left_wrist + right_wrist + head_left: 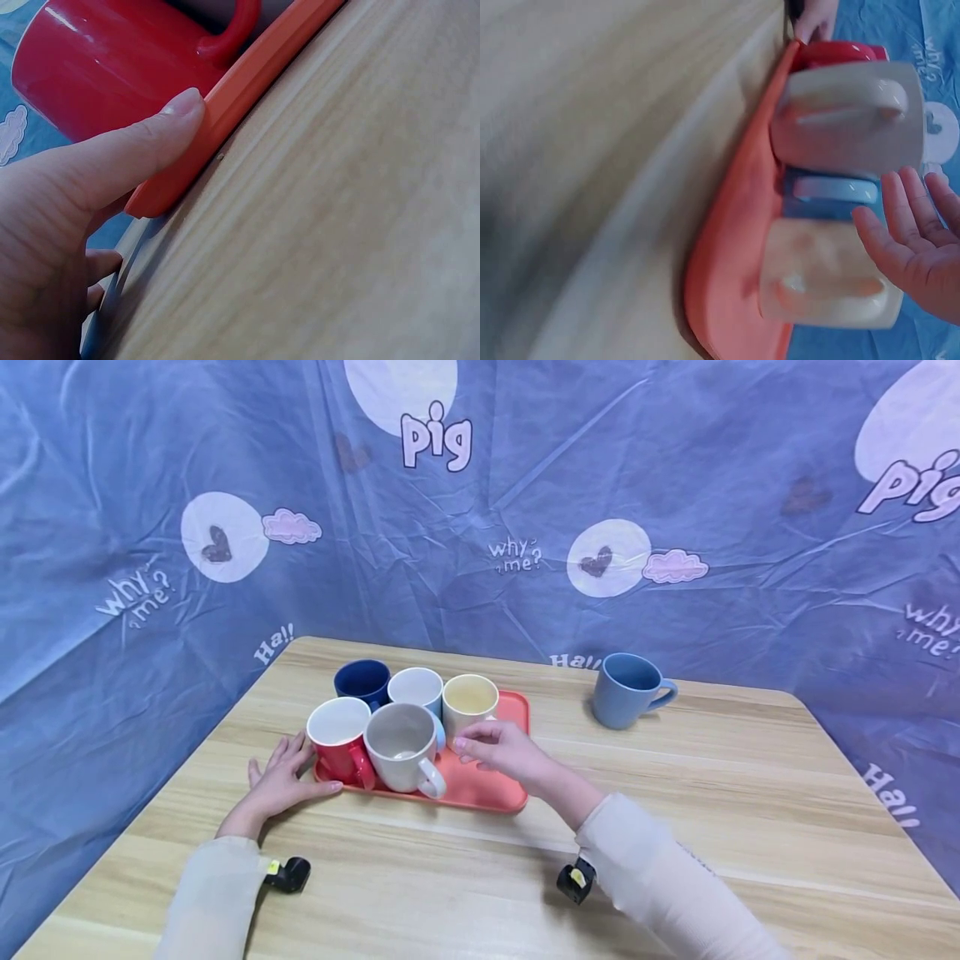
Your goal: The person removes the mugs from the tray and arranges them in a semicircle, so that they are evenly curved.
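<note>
An orange-red tray (491,787) carries several mugs. In its front row stand a red mug (335,762) with a white inside and a pale grey mug (393,768), handles toward me. Behind them are a navy mug (362,678), a mug (414,683) with a white inside and light-blue handle, and a cream mug (455,720). My left hand (281,783) rests around the tray's front left corner, thumb (161,139) straight against the rim beside the red mug. Close in front of the cream mug hovers my right hand (510,752), fingers loosely bent, holding nothing.
A grey-blue mug (624,700) stands apart on the wooden table (720,827), back right, its handle pointing right. Blue printed cloth (480,485) hangs behind the table. The tray's right end shows bare beside the cream mug.
</note>
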A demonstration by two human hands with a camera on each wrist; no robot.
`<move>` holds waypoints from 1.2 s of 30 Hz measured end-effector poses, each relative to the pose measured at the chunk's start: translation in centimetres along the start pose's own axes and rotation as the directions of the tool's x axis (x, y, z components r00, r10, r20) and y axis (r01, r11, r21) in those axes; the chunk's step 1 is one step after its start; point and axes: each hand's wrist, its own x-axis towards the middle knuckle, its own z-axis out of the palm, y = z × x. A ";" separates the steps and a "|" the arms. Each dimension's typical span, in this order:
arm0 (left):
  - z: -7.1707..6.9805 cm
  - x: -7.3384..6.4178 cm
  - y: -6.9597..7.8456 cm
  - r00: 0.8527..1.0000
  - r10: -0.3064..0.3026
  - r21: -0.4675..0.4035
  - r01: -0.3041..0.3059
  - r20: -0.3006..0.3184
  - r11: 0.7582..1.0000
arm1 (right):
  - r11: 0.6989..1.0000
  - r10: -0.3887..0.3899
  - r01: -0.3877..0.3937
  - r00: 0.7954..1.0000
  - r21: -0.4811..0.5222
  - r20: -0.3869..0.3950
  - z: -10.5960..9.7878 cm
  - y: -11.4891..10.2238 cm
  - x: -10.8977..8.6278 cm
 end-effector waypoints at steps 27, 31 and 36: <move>0.0 -0.1 0.1 1.000 0.006 0.004 -0.006 0.001 1.000 | 0.975 0.127 -0.118 0.991 0.190 -0.036 5.4 1.9 0.5; 0.0 -0.1 -0.1 1.000 0.011 0.002 -0.011 0.001 1.000 | 0.952 0.165 -0.139 0.984 0.273 -0.071 6.1 1.8 0.6; 0.1 -0.1 0.0 1.000 0.018 -0.001 -0.018 -0.001 1.000 | 0.935 0.193 -0.150 0.975 0.322 -0.107 6.6 1.6 0.7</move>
